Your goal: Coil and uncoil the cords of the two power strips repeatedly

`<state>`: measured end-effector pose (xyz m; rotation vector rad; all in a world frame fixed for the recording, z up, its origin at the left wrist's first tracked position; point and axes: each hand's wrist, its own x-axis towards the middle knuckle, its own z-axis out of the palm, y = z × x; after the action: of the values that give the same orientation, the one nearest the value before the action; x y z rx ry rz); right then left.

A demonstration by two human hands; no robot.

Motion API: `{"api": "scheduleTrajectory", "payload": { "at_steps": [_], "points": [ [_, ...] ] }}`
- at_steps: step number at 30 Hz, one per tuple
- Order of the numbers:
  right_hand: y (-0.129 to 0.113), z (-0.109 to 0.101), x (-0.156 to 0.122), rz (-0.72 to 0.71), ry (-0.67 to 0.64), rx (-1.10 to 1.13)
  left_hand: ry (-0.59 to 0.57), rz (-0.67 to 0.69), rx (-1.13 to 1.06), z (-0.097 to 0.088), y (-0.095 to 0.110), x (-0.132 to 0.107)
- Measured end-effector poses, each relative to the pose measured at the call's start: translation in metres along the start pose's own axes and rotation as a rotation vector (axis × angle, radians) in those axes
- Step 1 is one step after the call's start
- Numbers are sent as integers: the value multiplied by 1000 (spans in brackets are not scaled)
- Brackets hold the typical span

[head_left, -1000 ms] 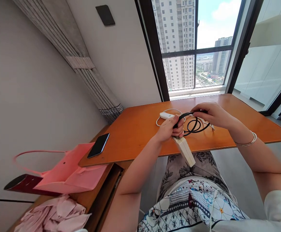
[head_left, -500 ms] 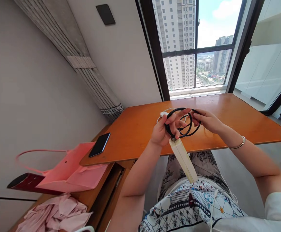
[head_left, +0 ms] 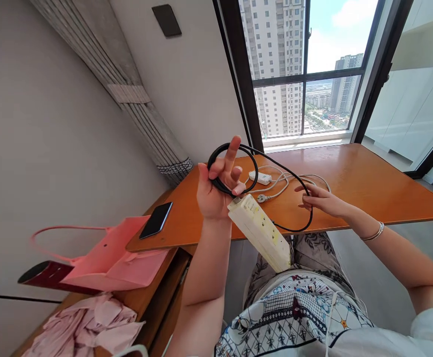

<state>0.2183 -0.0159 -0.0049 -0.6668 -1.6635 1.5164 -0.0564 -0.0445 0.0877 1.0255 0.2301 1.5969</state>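
Observation:
My left hand (head_left: 216,191) is raised above the table's near edge, holding a cream power strip (head_left: 261,232) that hangs down toward my lap. Its black cable (head_left: 297,181) is looped round my left fingers, the index finger pointing up. The cable arcs to the right, where my right hand (head_left: 319,200) pinches it over the orange table (head_left: 380,183). A white adapter (head_left: 259,177) with a white cord and plug lies on the table between my hands.
A black phone (head_left: 156,219) lies at the table's left corner. A pink bag (head_left: 115,260) and pink cloth (head_left: 90,325) sit on a lower wooden unit to the left. A large window stands behind the table.
My left hand has risen and swung left with the power strip, tilting it. The black cable has left the table and now stretches out between my hands.

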Motion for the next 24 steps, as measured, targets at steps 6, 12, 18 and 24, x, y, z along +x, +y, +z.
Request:
{"api": "scheduleTrajectory", "payload": {
  "at_steps": [6,12,18,24],
  "points": [
    [-17,-18,-10,-313,573,-530,-29,54,53,-8,-4,6],
    [-26,0,-22,-526,379,-1207,-15,91,40,-6,-17,9],
    [-28,26,-26,-645,172,-1564,13,35,-8,4,-27,9],
    [-48,52,-22,-856,-127,-1620,-3,-26,8,9,-38,3]
  ]
}}
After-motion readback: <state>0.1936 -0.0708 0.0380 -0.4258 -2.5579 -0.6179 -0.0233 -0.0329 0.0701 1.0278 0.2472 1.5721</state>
